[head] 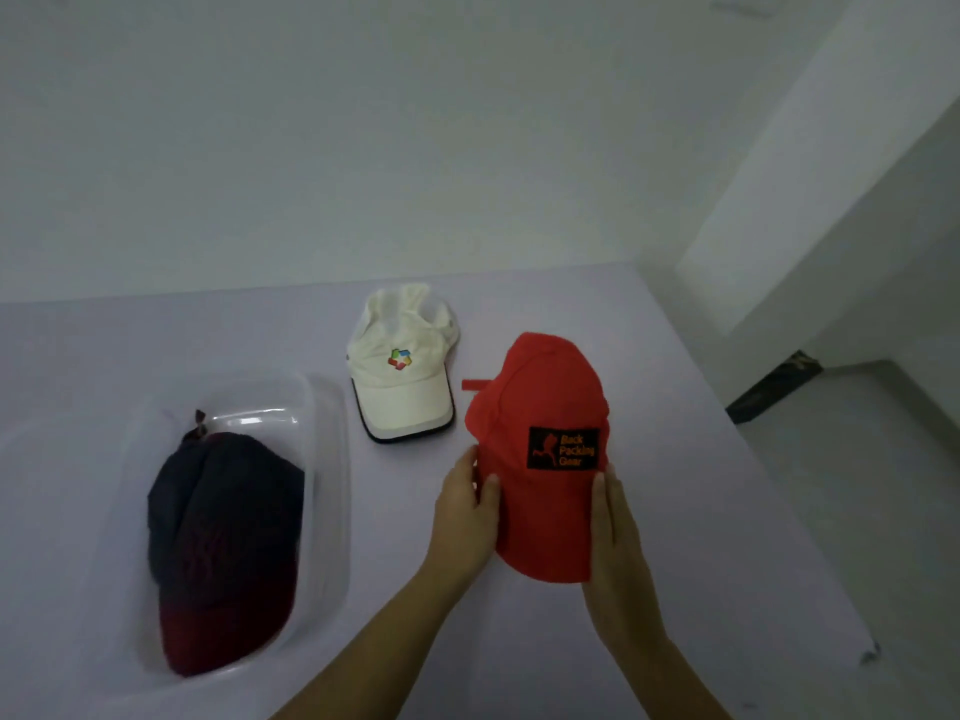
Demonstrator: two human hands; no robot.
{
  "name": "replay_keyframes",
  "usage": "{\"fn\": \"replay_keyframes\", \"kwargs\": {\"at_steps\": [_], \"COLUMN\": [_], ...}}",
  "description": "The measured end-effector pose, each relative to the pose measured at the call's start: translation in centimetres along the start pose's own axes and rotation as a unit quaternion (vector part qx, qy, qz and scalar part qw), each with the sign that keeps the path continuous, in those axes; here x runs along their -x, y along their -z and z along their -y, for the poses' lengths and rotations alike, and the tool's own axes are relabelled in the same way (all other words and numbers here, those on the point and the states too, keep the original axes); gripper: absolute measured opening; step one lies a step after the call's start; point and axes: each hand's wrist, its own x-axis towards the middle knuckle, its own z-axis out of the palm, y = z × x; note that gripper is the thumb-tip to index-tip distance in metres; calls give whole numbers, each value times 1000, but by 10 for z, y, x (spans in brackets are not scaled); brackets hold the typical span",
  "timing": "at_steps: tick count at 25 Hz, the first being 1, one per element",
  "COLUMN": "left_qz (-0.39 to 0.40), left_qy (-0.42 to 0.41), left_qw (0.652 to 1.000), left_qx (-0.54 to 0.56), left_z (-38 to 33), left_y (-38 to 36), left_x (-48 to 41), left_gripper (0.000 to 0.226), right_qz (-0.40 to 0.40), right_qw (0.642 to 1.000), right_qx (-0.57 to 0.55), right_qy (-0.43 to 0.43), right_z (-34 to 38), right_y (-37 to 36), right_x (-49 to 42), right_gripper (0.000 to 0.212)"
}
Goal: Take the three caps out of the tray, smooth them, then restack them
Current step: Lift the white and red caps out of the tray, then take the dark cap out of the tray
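A red cap [540, 407] with a black patch lies on the table at the right, brim toward me. My left hand [465, 517] grips the left edge of its brim, thumb on top. My right hand [618, 553] lies along the brim's right edge with straight fingers. A white cap [402, 366] with a coloured logo rests on the table behind and to the left of the red one. A dark navy cap with a maroon brim [223, 537] sits inside the clear plastic tray [327, 511] at the left.
The pale table [701, 511] ends at a right edge near the red cap, with floor beyond. A white wall runs along the back edge. A dark object [774, 387] lies on the floor at the right.
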Motion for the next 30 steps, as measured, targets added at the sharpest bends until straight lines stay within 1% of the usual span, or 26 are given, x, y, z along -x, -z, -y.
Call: {"fn": "replay_keyframes", "kwargs": {"at_steps": [1,2,3,4,5,6,7,8,9,10,11,12,13,16,18,20,22,24,26,27,28,29,30], "left_qz": [7,11,10,5,3,2,2,2,4,6,8,8,4,-43,-88,-129,-181,-224,-227,-208,-183,-160,-142], "left_qy": [17,35,50,62,75,86,96,103,106,98,81,62,40,-37,-59,-62,-51,-16,48,80,106,128,148], "left_qw": [1000,999,998,997,996,995,993,991,989,988,988,989,989,987,983,979,974,967,964,966,968,971,974], "left_qx": [-7,-14,-23,-34,-45,-58,-73,-89,-104,-120,-131,-137,-141,-149,-152,-147,-129,-119,-129,-134,-132,-120,-98], "left_z": [9,18,26,33,41,47,52,54,54,52,48,43,38,21,12,9,15,31,56,71,82,92,99], "left_y": [-19,-35,-47,-57,-69,-78,-84,-88,-89,-88,-83,-77,-66,-17,28,73,128,181,225,243,253,258,260], "left_x": [-2,-5,-8,-10,-12,-13,-14,-14,-13,-11,-8,-5,-2,9,16,22,29,36,36,35,35,35,35], "left_gripper": [41,39,38,38,38,38,36,34,32,32,33,38,44,47,46,46,46,45,44,43,41,39,37], "right_qz": [32,50,63,93,123,151,184,200,205,210,215,225,223,195,184,174,193,232,267,294,321,355,383], "right_qw": [999,998,998,995,991,987,982,978,978,977,976,974,974,981,982,981,972,954,939,934,931,924,915], "right_qx": [8,-2,14,8,-4,23,38,25,24,14,9,6,12,19,11,-14,-63,-103,-117,-111,-104,-100,-125], "right_qy": [-13,-28,-27,-28,-52,-56,-36,-43,-35,-33,-32,-32,-28,7,42,80,119,157,181,171,142,99,34], "right_z": [-17,-29,-43,-56,-66,-76,-85,-92,-99,-102,-104,-100,-92,-43,6,58,119,177,221,237,247,255,263], "right_y": [-2,-3,-8,-9,-9,-9,-10,-9,-7,-5,-2,3,5,4,-7,-26,-51,-76,-101,-115,-128,-139,-148], "right_x": [6,10,14,16,17,15,14,14,13,11,11,9,9,2,-9,-23,-34,-41,-46,-48,-51,-54,-55], "right_gripper": [86,95,108,112,104,85,66,62,76,98,114,121,123,116,101,81,69,65,64,65,68,72,76]}}
